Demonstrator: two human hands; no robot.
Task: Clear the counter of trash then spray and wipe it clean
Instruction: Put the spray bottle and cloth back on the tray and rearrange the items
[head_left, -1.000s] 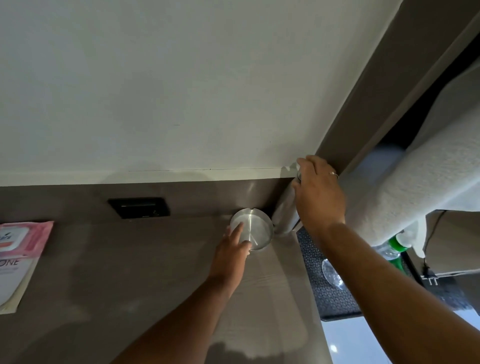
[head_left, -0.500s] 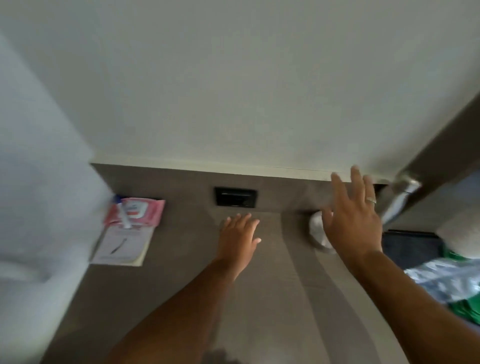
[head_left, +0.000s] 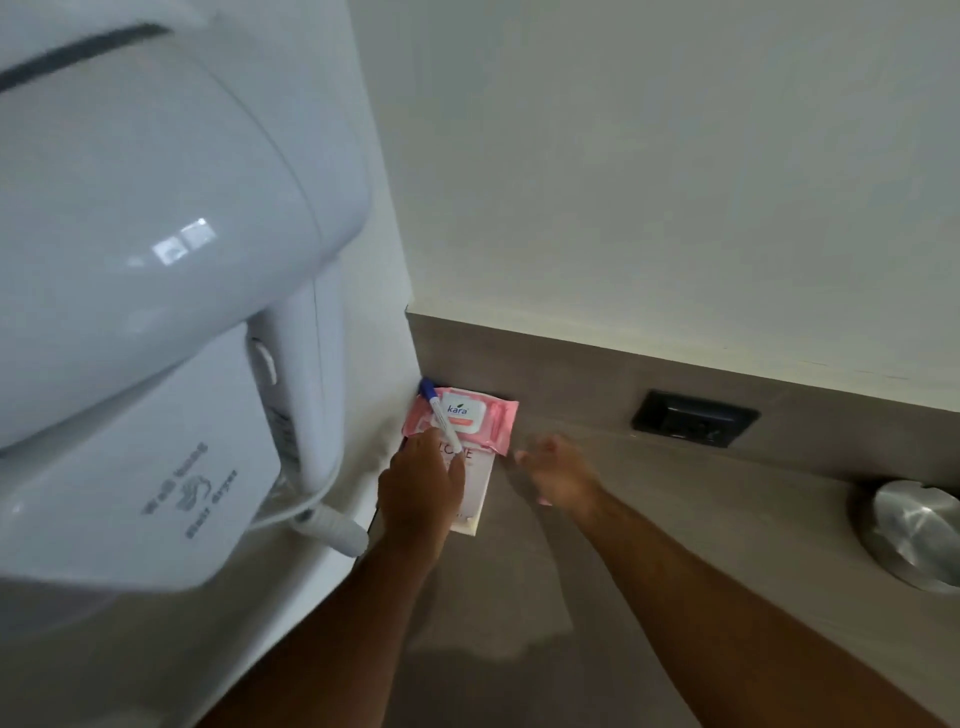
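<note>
A pink wipes packet (head_left: 488, 423) lies in the counter's far left corner, with a white pen with a blue cap (head_left: 440, 415) across it. Under both sits a white card or notepad (head_left: 477, 491). My left hand (head_left: 421, 488) rests palm down on the card, its fingertips at the pen's lower end; whether it grips anything is unclear. My right hand (head_left: 558, 470) hovers just right of the packet, fingers spread and blurred, holding nothing.
The grey-brown counter (head_left: 649, 561) runs right to a steel ashtray (head_left: 917, 535) by the edge. A black socket plate (head_left: 693, 418) sits in the backsplash. A white wall-mounted hair dryer (head_left: 156, 312) bulges out close on the left, above the counter.
The view has swung left from the ashtray corner. Both hands left the ashtray and the object beside it and moved left to the packet, pen and card.
</note>
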